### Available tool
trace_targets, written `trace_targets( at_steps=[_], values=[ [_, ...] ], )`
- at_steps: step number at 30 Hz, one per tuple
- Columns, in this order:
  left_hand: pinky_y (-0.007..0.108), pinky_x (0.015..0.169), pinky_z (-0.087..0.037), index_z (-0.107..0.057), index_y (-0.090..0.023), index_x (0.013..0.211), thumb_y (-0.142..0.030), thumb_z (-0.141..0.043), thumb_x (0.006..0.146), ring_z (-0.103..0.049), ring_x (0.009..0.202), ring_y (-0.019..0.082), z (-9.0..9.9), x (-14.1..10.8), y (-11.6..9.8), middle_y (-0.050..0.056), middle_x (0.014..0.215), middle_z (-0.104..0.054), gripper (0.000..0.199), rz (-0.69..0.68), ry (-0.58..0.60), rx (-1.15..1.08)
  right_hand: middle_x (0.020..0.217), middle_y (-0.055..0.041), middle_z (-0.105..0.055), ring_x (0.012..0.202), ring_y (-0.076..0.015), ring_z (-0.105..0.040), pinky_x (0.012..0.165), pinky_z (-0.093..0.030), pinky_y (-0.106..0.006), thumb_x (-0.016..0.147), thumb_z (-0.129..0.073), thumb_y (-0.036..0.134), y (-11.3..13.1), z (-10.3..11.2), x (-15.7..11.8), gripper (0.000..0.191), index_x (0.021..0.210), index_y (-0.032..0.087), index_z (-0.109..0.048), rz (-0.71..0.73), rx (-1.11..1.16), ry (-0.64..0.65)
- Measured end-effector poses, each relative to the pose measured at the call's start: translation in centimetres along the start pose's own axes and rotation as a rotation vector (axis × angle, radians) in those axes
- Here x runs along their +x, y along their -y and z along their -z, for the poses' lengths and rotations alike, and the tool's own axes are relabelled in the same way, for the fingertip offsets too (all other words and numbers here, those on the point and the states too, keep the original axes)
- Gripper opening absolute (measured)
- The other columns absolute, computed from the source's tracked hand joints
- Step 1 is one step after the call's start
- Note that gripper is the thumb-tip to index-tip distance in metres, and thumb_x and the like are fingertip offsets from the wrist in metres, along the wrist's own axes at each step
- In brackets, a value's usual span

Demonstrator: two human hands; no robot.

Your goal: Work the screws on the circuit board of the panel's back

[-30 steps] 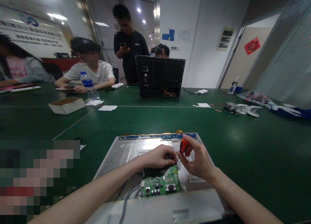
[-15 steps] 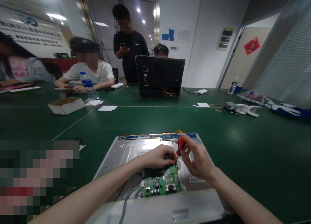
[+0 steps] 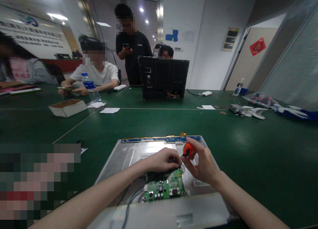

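On the green table, the right hand is pinching a red screwdriver down toward the far right corner of the circuit board, while the curled left hand, its hold hidden, is maybe steadying things.

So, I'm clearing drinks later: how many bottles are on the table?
2. One bottle at left, by the box; another bottle at back right. The black casing may hide more.
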State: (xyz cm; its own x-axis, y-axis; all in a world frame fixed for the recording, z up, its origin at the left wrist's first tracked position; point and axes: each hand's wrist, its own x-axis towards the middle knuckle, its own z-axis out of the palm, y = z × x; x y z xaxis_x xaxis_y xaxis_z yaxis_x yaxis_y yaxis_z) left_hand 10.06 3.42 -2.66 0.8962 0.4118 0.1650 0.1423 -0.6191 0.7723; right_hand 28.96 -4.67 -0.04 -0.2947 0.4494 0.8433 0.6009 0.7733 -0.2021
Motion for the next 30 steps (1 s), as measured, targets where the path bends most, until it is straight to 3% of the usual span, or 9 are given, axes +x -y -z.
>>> trace_targets(
  at_steps=[8,12,19,26,30],
  values=[
    [0.024,0.071,-0.045,-0.071,-0.016,0.087,-0.013,-0.067,0.084,-0.061,0.078,0.017,-0.08,0.00,0.35,0.001,0.084,-0.068,0.005,0.022,0.007,0.009,0.079,-0.0024,-0.069,0.055,-0.0147,-0.063,0.048,-0.054,-0.023,0.092,-0.049,0.012,0.08,-0.17,-0.19,0.064,0.151,0.021,-0.026,-0.039,0.047,0.018],
    [0.025,0.074,-0.046,-0.071,-0.015,0.088,-0.013,-0.067,0.085,-0.062,0.080,0.018,-0.07,-0.02,0.44,0.002,0.086,-0.069,0.006,0.017,0.009,-0.003,0.068,0.0030,-0.063,0.047,-0.0132,-0.058,0.043,-0.049,-0.021,0.095,-0.052,0.016,-0.11,-0.28,-0.23,0.060,0.150,0.021,-0.027,-0.023,-0.011,-0.022],
    [0.023,0.069,-0.043,-0.066,-0.016,0.077,-0.011,-0.069,0.083,-0.057,0.073,0.015,-0.06,0.06,0.15,-0.002,0.075,-0.062,0.008,0.023,-0.009,-0.018,0.075,0.0011,-0.067,0.049,-0.0125,-0.060,0.045,-0.049,-0.021,0.100,-0.052,0.025,-0.23,-0.16,-0.07,0.055,0.149,0.024,-0.029,-0.001,-0.019,0.009],
    [0.022,0.069,-0.044,-0.069,-0.015,0.082,-0.010,-0.069,0.082,-0.059,0.075,0.016,-0.15,0.10,0.15,-0.001,0.079,-0.065,0.005,0.020,-0.008,-0.021,0.084,-0.0026,-0.070,0.054,-0.0134,-0.064,0.047,-0.053,-0.022,0.092,-0.050,0.013,-0.04,-0.20,-0.24,0.066,0.153,0.022,-0.024,-0.025,0.016,0.019],
    [0.023,0.070,-0.046,-0.070,-0.015,0.084,-0.011,-0.068,0.082,-0.060,0.076,0.017,-0.09,0.07,0.16,0.000,0.080,-0.066,0.005,0.027,-0.001,-0.008,0.077,0.0001,-0.068,0.050,-0.0130,-0.061,0.045,-0.051,-0.022,0.092,-0.051,0.012,-0.07,-0.27,-0.27,0.067,0.153,0.022,-0.025,-0.023,0.008,0.011]
  ],
)
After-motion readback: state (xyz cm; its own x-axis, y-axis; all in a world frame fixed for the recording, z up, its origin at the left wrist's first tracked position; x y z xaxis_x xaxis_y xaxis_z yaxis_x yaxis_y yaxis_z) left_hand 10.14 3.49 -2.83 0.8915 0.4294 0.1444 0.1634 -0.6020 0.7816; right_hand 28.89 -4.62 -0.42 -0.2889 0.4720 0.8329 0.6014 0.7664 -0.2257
